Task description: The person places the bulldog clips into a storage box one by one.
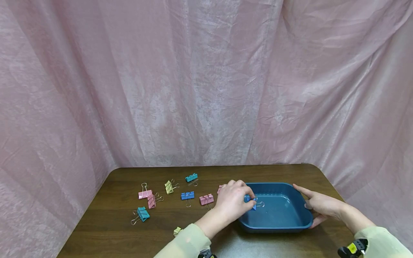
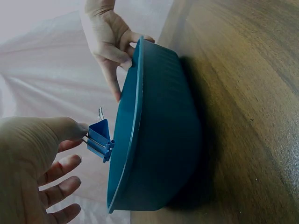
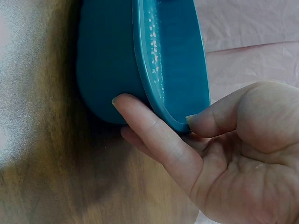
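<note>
My left hand [image 1: 233, 200] is over the left end of a deep blue-green tray [image 1: 274, 228]. Thumb and fingertips pinch a blue binder clip [image 2: 99, 140] by one wire handle, its other fingers spread apart in the left wrist view. The clip hangs right at the tray's rim, over the inside. At the tray's right end, my right hand [image 1: 324, 205] holds the wall, with the thumb [image 3: 210, 122] at the rim and fingers [image 3: 152, 126] along the outer side. The tray's inner floor shows bare in the head view.
Left of the tray lie several binder clips: pink [image 1: 206, 199], blue [image 1: 187, 195], teal [image 1: 143, 214] and yellow [image 1: 169, 187]. Another teal clip [image 1: 191, 177] lies farther back. The left sleeve partly covers a yellow clip [image 1: 177, 231]. A pink curtain [image 1: 193, 89] hangs behind the wooden table [image 1: 106, 222].
</note>
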The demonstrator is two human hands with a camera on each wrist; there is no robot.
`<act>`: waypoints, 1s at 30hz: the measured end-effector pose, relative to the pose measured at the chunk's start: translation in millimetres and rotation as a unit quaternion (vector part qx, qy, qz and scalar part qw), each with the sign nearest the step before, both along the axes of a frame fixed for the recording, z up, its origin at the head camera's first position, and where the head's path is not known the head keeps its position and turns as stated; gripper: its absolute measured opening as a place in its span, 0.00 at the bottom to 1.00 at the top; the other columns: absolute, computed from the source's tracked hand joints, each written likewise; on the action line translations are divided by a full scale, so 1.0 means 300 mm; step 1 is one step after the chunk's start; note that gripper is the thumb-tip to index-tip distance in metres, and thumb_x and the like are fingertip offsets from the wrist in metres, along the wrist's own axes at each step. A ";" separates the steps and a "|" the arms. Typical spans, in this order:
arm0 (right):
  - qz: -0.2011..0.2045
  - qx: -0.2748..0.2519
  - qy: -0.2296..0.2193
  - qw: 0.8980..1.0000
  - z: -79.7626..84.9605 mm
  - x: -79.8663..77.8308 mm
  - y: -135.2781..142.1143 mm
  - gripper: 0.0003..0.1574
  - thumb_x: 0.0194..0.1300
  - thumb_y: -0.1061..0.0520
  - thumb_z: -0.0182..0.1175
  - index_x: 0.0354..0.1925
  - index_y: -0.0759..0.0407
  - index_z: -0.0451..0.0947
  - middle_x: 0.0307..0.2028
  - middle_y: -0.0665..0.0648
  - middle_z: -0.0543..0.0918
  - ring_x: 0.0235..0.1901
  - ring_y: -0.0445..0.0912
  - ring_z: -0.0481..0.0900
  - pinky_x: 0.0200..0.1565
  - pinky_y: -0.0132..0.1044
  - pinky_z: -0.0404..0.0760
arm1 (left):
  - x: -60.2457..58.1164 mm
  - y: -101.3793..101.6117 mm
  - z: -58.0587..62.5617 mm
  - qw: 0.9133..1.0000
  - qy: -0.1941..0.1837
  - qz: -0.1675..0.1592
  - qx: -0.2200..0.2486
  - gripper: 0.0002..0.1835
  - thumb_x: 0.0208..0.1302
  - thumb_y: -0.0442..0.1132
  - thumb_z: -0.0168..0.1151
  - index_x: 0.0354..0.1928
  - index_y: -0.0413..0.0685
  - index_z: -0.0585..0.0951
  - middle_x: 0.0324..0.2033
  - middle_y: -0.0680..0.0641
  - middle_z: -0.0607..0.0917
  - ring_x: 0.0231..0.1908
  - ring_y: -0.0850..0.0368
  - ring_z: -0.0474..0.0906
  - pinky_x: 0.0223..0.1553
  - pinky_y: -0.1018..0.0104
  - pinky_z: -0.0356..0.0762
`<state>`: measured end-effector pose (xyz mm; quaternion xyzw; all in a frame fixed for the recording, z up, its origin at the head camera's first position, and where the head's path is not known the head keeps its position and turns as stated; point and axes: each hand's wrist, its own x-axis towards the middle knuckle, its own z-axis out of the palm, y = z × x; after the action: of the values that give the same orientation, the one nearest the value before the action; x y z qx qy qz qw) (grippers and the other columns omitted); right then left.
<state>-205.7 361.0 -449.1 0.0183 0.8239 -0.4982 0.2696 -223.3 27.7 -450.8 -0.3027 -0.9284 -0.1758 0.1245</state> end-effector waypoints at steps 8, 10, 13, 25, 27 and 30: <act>0.000 -0.001 -0.002 1.000 -0.006 -0.003 0.001 0.53 0.69 0.72 0.45 0.82 0.54 0.33 0.69 0.89 0.44 0.55 0.68 0.76 0.32 0.56 0.86 | 0.003 0.031 -0.016 1.000 0.012 -0.006 -0.019 0.05 0.60 0.57 0.73 0.35 0.72 0.88 0.40 0.62 0.82 0.42 0.61 0.75 0.41 0.66 0.73; -0.003 0.001 -0.004 1.000 -0.004 -0.003 0.000 0.53 0.69 0.72 0.45 0.82 0.53 0.33 0.70 0.89 0.42 0.55 0.68 0.75 0.32 0.56 0.86 | 0.001 0.039 -0.021 1.000 0.012 -0.007 -0.022 0.05 0.61 0.57 0.72 0.35 0.73 0.88 0.40 0.63 0.82 0.42 0.61 0.75 0.40 0.66 0.72; -0.010 0.004 -0.007 1.000 -0.003 -0.003 -0.003 0.53 0.69 0.72 0.45 0.83 0.53 0.34 0.71 0.87 0.39 0.55 0.67 0.75 0.32 0.56 0.86 | -0.002 0.054 -0.026 0.999 0.009 -0.006 -0.033 0.05 0.61 0.58 0.72 0.35 0.73 0.88 0.39 0.63 0.81 0.42 0.62 0.75 0.39 0.67 0.71; -0.009 0.006 -0.008 1.000 0.000 -0.004 -0.004 0.52 0.70 0.72 0.45 0.82 0.53 0.34 0.71 0.87 0.38 0.56 0.67 0.75 0.32 0.56 0.86 | -0.007 0.090 -0.043 0.997 0.002 0.003 -0.080 0.05 0.61 0.60 0.71 0.34 0.75 0.88 0.32 0.65 0.78 0.37 0.62 0.73 0.35 0.67 0.69; -0.003 0.006 -0.006 1.000 0.001 -0.004 -0.003 0.52 0.70 0.72 0.45 0.82 0.53 0.33 0.71 0.87 0.36 0.57 0.68 0.74 0.32 0.56 0.86 | -0.007 0.096 -0.046 0.996 0.005 0.003 -0.087 0.05 0.61 0.60 0.71 0.34 0.76 0.87 0.33 0.65 0.78 0.37 0.62 0.73 0.35 0.66 0.70; -0.005 0.007 -0.006 1.000 -0.001 -0.004 -0.003 0.52 0.70 0.71 0.45 0.82 0.53 0.34 0.71 0.87 0.37 0.56 0.68 0.75 0.32 0.56 0.86 | -0.007 0.106 -0.049 0.996 0.007 0.003 -0.094 0.05 0.61 0.61 0.71 0.33 0.76 0.87 0.34 0.64 0.79 0.37 0.62 0.74 0.37 0.65 0.71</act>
<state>-206.9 360.2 -449.6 0.0273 0.8257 -0.4934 0.2720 -225.4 59.4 -465.5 -0.3118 -0.9407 -0.0856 0.1021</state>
